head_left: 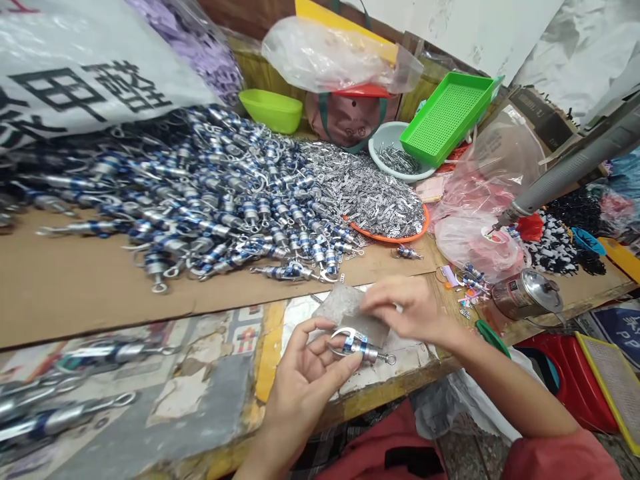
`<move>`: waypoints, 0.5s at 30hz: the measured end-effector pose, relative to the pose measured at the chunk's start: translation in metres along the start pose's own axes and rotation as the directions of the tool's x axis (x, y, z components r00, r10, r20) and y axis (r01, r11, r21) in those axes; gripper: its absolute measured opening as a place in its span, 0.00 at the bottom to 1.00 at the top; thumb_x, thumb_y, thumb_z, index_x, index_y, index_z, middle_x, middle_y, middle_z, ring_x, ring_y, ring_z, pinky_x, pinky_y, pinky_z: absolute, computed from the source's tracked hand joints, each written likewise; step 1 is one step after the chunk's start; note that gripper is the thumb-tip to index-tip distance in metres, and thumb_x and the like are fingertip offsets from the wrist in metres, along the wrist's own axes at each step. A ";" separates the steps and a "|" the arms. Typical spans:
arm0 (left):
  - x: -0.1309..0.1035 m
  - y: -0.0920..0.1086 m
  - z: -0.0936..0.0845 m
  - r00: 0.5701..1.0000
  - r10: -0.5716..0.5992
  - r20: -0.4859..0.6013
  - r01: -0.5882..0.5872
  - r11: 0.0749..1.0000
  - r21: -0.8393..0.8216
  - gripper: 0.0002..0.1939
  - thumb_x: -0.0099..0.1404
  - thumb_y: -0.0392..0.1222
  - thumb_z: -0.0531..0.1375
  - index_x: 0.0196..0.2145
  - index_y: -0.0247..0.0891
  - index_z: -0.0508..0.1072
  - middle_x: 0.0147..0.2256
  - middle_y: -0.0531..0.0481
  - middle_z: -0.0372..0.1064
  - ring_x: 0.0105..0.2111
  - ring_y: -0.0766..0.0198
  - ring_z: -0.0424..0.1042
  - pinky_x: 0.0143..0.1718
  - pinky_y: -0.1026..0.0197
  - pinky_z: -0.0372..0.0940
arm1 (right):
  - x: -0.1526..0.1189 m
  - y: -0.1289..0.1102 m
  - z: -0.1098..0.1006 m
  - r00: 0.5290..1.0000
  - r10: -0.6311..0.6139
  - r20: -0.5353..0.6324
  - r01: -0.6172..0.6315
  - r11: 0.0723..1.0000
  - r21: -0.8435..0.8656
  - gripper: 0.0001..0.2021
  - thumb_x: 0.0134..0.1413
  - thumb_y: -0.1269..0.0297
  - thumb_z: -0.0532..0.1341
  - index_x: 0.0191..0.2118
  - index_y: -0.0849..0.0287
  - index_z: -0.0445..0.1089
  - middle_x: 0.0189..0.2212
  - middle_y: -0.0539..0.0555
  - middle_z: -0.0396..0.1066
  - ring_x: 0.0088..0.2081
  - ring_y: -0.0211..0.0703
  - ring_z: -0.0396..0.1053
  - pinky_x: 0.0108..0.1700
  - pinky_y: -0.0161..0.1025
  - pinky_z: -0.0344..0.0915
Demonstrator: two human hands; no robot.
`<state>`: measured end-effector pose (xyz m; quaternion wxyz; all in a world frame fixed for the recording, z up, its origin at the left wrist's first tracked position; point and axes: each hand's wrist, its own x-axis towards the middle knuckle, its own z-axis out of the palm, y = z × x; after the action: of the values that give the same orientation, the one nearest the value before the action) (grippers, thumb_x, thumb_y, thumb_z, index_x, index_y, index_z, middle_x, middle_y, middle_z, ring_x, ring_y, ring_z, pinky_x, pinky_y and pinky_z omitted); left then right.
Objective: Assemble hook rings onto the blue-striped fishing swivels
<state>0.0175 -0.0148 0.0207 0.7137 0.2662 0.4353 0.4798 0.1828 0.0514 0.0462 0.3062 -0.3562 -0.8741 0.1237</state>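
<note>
My left hand (313, 363) holds a blue and silver metal piece (364, 349) with a curved hook at one end and a small ring at the other, between thumb and fingers. Just above it, my right hand (405, 307) is bent over a grey metal block (367, 320), its fingers bunched close to the block's top; whatever they pinch is too small and blurred to name. A large heap of similar blue and silver pieces (225, 200) spreads across cardboard at the left. Small flat silver parts (380, 193) fill an orange-rimmed tray behind my right hand.
Behind stand a lime bowl (271, 112), a pale bowl (403, 175) of metal pins and a green basket (447, 119). To the right are a metal cup (525, 295), plastic bags (475, 243) and a grey pole (575, 157). More metal pieces (65, 420) lie at front left.
</note>
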 end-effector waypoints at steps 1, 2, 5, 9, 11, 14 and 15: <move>0.000 0.000 0.001 1.000 0.003 -0.001 -0.003 1.000 -0.009 0.25 0.48 0.38 0.68 0.41 0.43 0.61 0.28 0.56 0.69 0.29 0.66 0.72 0.35 0.61 0.70 | -0.010 -0.007 0.001 0.996 -0.064 -0.065 0.066 0.998 0.025 0.08 0.57 0.75 0.55 0.32 0.61 0.70 0.30 0.52 0.75 0.33 0.35 0.71 0.36 0.33 0.68; -0.001 0.000 0.001 1.000 0.007 -0.004 -0.007 1.000 -0.014 0.25 0.48 0.38 0.68 0.42 0.43 0.62 0.28 0.56 0.69 0.28 0.67 0.71 0.34 0.62 0.70 | -0.017 -0.013 0.003 0.987 -0.124 -0.099 0.125 0.992 0.005 0.09 0.57 0.75 0.54 0.33 0.61 0.71 0.30 0.54 0.75 0.33 0.36 0.72 0.36 0.34 0.69; -0.001 -0.001 0.002 0.999 0.031 -0.026 -0.031 1.000 -0.002 0.26 0.48 0.38 0.68 0.44 0.41 0.64 0.28 0.56 0.69 0.28 0.69 0.69 0.33 0.67 0.68 | -0.030 -0.024 0.010 0.972 -0.216 -0.093 0.204 0.971 -0.125 0.10 0.59 0.75 0.51 0.36 0.63 0.70 0.32 0.57 0.75 0.35 0.40 0.71 0.36 0.37 0.69; -0.002 -0.004 0.000 0.997 0.047 -0.063 -0.044 0.998 0.054 0.25 0.47 0.41 0.68 0.44 0.40 0.70 0.29 0.54 0.69 0.28 0.70 0.69 0.33 0.68 0.68 | -0.029 -0.032 0.007 0.986 -0.162 0.032 0.165 0.969 -0.182 0.10 0.60 0.75 0.51 0.37 0.65 0.70 0.32 0.58 0.74 0.34 0.42 0.69 0.35 0.38 0.68; -0.002 -0.006 -0.001 0.995 0.050 -0.090 -0.041 0.995 0.095 0.23 0.46 0.42 0.69 0.42 0.40 0.74 0.29 0.54 0.70 0.27 0.71 0.68 0.33 0.69 0.68 | -0.029 -0.036 0.005 0.989 -0.130 0.068 0.140 0.972 -0.188 0.10 0.60 0.76 0.51 0.37 0.66 0.70 0.32 0.58 0.74 0.35 0.42 0.69 0.36 0.39 0.68; -0.002 -0.006 -0.003 0.994 0.041 -0.101 -0.025 0.986 0.162 0.18 0.45 0.43 0.69 0.37 0.41 0.78 0.30 0.52 0.73 0.30 0.67 0.71 0.36 0.68 0.68 | -0.035 -0.040 0.008 0.996 -0.080 0.051 0.088 0.981 -0.174 0.12 0.59 0.78 0.50 0.39 0.65 0.70 0.34 0.58 0.73 0.38 0.44 0.68 0.39 0.41 0.67; -0.002 -0.005 -0.004 0.994 0.044 -0.099 -0.024 0.982 0.188 0.16 0.45 0.43 0.68 0.35 0.41 0.79 0.32 0.51 0.75 0.32 0.65 0.73 0.37 0.68 0.68 | -0.039 -0.040 0.009 0.997 -0.055 0.045 0.062 0.984 -0.168 0.13 0.58 0.79 0.50 0.40 0.65 0.70 0.35 0.58 0.73 0.39 0.44 0.68 0.40 0.41 0.67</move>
<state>0.0161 -0.0188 0.0160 0.6539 0.3141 0.5100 0.4622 0.1771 -0.0046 0.0391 0.2609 -0.3526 -0.8974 0.0468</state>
